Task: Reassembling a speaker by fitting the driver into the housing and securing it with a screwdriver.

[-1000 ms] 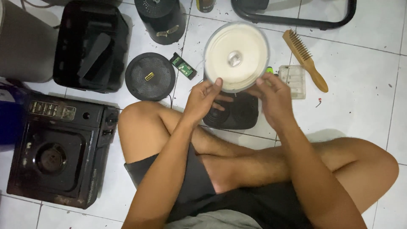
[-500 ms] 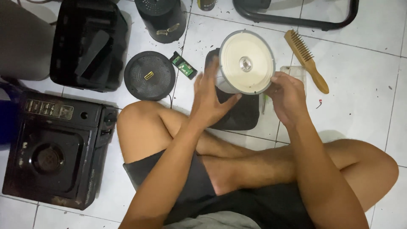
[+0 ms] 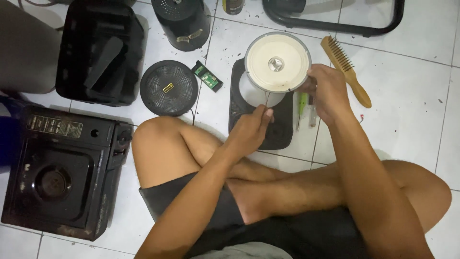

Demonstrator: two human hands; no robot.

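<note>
The person sits cross-legged on the white tiled floor point(image 3: 412, 110) and holds a round cream-coloured cone-shaped part with a grey rim and a small metal centre point(image 3: 277, 63) above a black rounded rectangular cover point(image 3: 282, 124) that lies on the tiles. The right hand point(image 3: 327, 91) is closed around the right edge of the round part, fingers curled on the rim. The left hand point(image 3: 249, 132) is below it, and its fingertips point(image 3: 266, 114) pinch near the narrow lower side of the part; what exactly they pinch cannot be told. Compared with half a second before, the part has been tilted further, so its flat round face now looks more up to the camera, and the left hand has moved down from the side of the part to its underside. One second ago both hands were lower and the part rested nearer to the black cover. Just beside the cover on the right lie a green-handled tool point(image 3: 302, 103) and a thin metal tool point(image 3: 312, 115). A wooden wire brush point(image 3: 346, 69) lies further right. On the left are a black round mesh grille point(image 3: 168, 88), a small green circuit board point(image 3: 207, 76) and a black portable gas stove point(image 3: 60, 172).
</note>
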